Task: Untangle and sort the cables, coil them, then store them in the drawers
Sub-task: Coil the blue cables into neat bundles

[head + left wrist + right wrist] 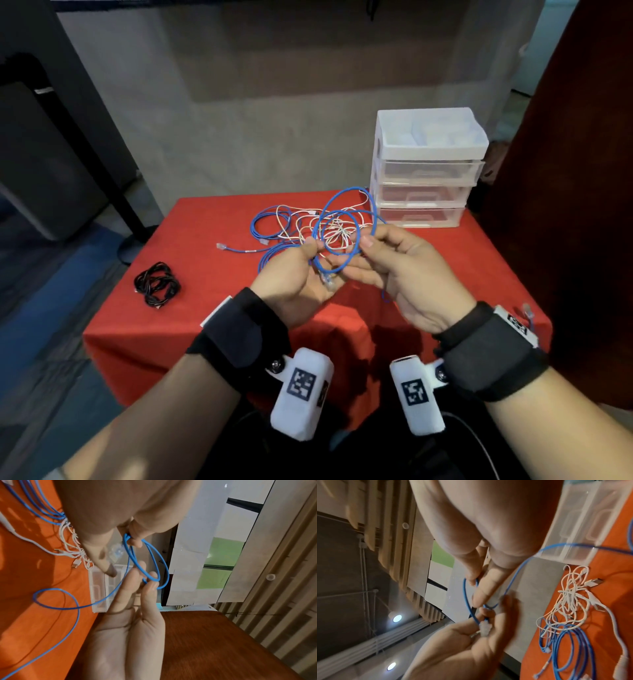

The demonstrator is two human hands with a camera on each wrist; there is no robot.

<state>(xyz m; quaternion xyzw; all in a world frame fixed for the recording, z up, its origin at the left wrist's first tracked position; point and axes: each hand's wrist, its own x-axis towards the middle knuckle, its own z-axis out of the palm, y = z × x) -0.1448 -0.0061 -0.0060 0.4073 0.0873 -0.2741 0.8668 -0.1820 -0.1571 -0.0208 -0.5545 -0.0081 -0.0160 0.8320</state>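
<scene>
- Holding a small loop of blue cable (337,240) above the red-covered table (212,274): left hand (298,287) pinches one side between thumb and fingers, its clear plug lying in the palm
- Right hand (404,274) pinches the opposite side of the loop, the other fingers loosely extended
- Tangle of white cables (329,222) and further blue ones lies behind the hands, near the clear drawer unit (424,171)
- Coiled black cable (157,283) lies apart, at left
- Wrist units carry square black-and-white markers (no readable writing)
</scene>
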